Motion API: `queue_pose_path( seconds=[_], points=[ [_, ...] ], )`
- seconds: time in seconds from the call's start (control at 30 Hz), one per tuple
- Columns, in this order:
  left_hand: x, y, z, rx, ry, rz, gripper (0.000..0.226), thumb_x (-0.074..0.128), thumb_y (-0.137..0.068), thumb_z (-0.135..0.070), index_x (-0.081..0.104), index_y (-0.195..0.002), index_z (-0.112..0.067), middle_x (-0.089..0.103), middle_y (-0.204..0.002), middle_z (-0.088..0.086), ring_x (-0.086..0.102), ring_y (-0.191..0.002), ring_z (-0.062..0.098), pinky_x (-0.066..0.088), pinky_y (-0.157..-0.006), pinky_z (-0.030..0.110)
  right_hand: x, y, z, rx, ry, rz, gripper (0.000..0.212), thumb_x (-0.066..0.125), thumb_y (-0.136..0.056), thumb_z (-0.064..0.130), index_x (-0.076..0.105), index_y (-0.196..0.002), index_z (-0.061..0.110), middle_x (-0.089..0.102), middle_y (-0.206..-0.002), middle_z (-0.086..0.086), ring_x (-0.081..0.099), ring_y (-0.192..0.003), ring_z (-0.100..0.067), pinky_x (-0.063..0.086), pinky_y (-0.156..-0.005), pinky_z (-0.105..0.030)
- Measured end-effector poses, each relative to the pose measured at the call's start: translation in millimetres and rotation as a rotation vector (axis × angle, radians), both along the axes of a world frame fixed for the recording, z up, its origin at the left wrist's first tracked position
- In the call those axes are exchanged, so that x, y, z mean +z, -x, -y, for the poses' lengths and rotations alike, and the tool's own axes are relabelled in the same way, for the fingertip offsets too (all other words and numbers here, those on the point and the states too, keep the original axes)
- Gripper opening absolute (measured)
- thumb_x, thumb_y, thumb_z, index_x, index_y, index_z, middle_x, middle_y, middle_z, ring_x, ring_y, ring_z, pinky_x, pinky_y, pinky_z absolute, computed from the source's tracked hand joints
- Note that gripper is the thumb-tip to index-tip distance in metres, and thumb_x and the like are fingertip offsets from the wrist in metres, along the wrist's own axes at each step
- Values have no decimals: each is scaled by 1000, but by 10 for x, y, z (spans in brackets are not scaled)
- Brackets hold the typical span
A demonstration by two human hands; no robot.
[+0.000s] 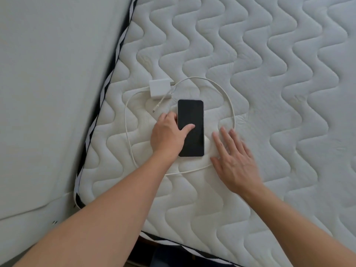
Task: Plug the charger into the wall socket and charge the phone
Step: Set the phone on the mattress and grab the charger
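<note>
A phone (192,116) with a dark screen lies face up on a white quilted mattress (269,93). My left hand (168,134) is on its left edge, thumb across the screen and fingers curled at the side. My right hand (234,160) hovers or rests flat on the mattress just right of the phone, fingers spread, holding nothing. A white charger block (159,89) lies just beyond the phone to the left. Its white cable (230,105) loops in a wide ring around the phone, with the free plug end (154,110) near my left fingers. No wall socket is visible.
A pale grey wall or bed panel (48,93) runs along the mattress's left side, with a black-and-white striped border (107,81) between them. The mattress's near edge (173,245) lies below my arms, with dark floor under it.
</note>
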State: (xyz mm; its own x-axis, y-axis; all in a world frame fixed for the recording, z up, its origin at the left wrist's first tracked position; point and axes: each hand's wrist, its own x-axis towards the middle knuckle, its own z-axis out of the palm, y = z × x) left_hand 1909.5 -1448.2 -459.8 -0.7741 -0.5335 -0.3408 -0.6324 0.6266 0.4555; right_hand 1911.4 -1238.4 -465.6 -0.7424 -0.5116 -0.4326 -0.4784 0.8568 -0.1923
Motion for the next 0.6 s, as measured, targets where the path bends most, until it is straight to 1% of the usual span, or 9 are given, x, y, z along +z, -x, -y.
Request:
queue_pose_path(
  seconds=[0.07, 0.2, 0.3, 0.37, 0.43, 0.5, 0.53, 0.6],
  points=[
    [13, -6, -3, -19, 40, 28, 52, 68, -81, -62, 60, -106, -17, 57, -103, -1, 56, -89, 20, 41, -68, 31, -11, 5, -3, 10, -10, 5, 67, 21, -101, 52, -7, -157, 28, -7, -167, -1, -11, -153, -22, 6, -125, -42],
    [70, -18, 4, -39, 53, 64, 55, 65, -80, -66, 57, -110, -20, 57, -106, -2, 59, -93, 21, 47, -68, 32, 42, 33, 5, 23, -25, 36, 67, 18, -101, 53, -12, -156, 29, -13, -166, 1, -17, -152, -19, 0, -124, -38],
    [162, -114, 82, -93, 76, 88, 60, 59, -81, -71, 55, -116, -22, 58, -108, -3, 58, -94, 20, 52, -70, 34, 207, 111, 65, 41, -66, 92, 68, 20, -101, 54, -10, -156, 29, -10, -167, 1, -14, -152, -19, 2, -123, -38],
    [226, -215, 212, -109, 94, 92, 62, 56, -84, -70, 55, -122, -21, 59, -111, -1, 57, -98, 21, 53, -75, 37, 340, 195, 148, 62, -97, 78, 67, 25, -100, 53, 1, -157, 27, 5, -167, -2, 2, -154, -23, 11, -123, -41],
    [261, -325, 391, -141, 147, 93, 61, 55, -87, -65, 55, -129, -21, 59, -116, -1, 54, -103, 22, 51, -80, 36, 477, 310, 290, 66, -83, -1, 63, 35, -99, 50, 21, -155, 24, 30, -161, -6, 25, -149, -26, 25, -119, -44],
    [238, -420, 568, -209, 194, 83, 59, 57, -89, -59, 52, -134, -22, 56, -126, -1, 52, -111, 23, 49, -88, 35, 586, 444, 507, 59, -27, -66, 55, 45, -97, 43, 37, -147, 21, 48, -148, -7, 44, -136, -27, 37, -110, -42],
    [209, -463, 642, -236, 185, 80, 61, 59, -89, -56, 50, -138, -23, 53, -135, 0, 50, -118, 23, 47, -94, 36, 620, 508, 643, 58, 13, -77, 51, 48, -96, 39, 42, -142, 19, 53, -141, -6, 50, -128, -28, 41, -104, -41],
    [135, -531, 759, -259, 125, 83, 70, 63, -87, -54, 40, -147, -26, 38, -154, 2, 37, -137, 24, 38, -110, 37, 670, 624, 950, 34, 104, -66, 42, 51, -95, 32, 49, -133, 15, 59, -127, -8, 54, -113, -30, 46, -91, -38]
  ],
)
